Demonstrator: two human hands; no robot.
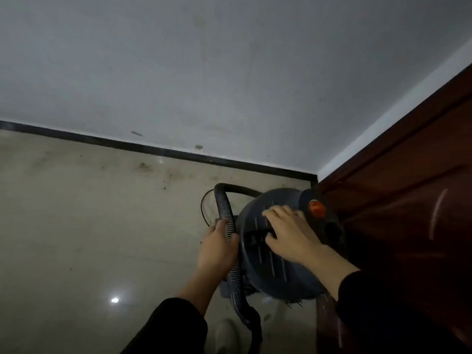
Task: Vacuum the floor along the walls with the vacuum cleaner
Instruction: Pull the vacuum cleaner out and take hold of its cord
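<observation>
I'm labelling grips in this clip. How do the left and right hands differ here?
The left hand wraps round the ribbed hose. The right hand lies on top of the vacuum cleaner, fingers spread by its handle; whether it grips is unclear. The right hand is nearer the brown door than the left hand. Both come from dark sleeves.

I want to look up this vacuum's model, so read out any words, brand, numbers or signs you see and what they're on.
No text can be read.
The vacuum shows no legible brand or number.
Any mark on its orange button is too blurred to read.
</observation>
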